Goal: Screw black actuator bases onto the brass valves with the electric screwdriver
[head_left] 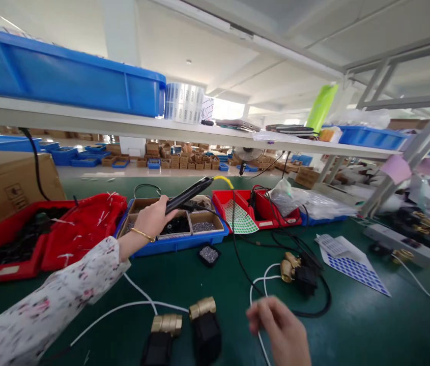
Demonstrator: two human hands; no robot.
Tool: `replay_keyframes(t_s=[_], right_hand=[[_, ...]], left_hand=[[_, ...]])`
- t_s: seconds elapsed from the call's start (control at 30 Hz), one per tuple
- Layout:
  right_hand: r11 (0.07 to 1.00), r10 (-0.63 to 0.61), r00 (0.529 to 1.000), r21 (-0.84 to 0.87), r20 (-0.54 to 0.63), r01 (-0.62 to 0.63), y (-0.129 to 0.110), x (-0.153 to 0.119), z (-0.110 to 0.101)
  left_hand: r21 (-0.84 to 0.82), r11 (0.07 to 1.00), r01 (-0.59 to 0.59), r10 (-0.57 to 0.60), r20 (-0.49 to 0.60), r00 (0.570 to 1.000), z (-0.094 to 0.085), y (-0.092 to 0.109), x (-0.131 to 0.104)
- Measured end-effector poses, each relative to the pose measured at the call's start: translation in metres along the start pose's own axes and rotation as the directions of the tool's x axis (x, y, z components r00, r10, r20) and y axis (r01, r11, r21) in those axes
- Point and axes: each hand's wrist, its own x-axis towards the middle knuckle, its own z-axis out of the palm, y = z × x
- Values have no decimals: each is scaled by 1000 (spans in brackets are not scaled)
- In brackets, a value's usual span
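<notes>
Your left grip (152, 219): closed round black tool (189, 195) | right grip (280, 328): loosely curled, hold unclear | green surface (233, 287): brass valves (202, 308) | beyond: cartons (195, 163)

2 hands (151, 219); 1 black tool (188, 195); at least 4 brass valves (202, 307); 1 fan (251, 153)

The person's sleeve (62, 284) is white, scattered with pink flowers and smaller marks that look dark, though blur leaves their shade uncertain. The bracelet (143, 234) is gold. The handheld tool (189, 194) is black, the cord (224, 180) at its end yellow. The bench (352, 325) is deep green, the divided tray (184, 245) blue. The dotted sheet (243, 218) shows green on white; the patterned sheet (360, 272), rows of blue. The foremost valves (205, 328) pair brass-gold with black.
</notes>
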Motion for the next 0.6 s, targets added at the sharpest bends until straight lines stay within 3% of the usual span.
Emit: replay_keyframes(t_s=[0.13, 0.2, 0.27, 0.37, 0.47, 0.57, 0.6], right_hand=[[943, 41, 998, 328, 36, -51, -37, 40, 67], [894, 34, 998, 448, -45, -11, -44, 46, 90], [851, 37, 989, 522, -145, 45, -43, 41, 98], [809, 46, 986, 585, -159, 57, -35, 24, 87], [764, 36, 999, 644, 6, -32, -28, 10, 64], [705, -17, 978, 696, 206, -134, -24, 4, 43], [686, -44, 968, 711, 249, -152, -22, 3, 38]], left_hand=[[-286, 955, -77, 84, 16, 996, -17, 69, -82], [-382, 923, -52, 111, 134, 985, -16, 94, -116], [-444, 895, 29, 106, 275, 955, -8, 109, -139], [-561, 811, 165, 95, 406, 909, 10, 119, -157], [-710, 637, 299, 157, 500, 851, 22, 130, -174], [-765, 329, 554, 314, 642, 699, 19, 143, -194], [-739, 266, 619, 354, 672, 650, 16, 147, -199]])
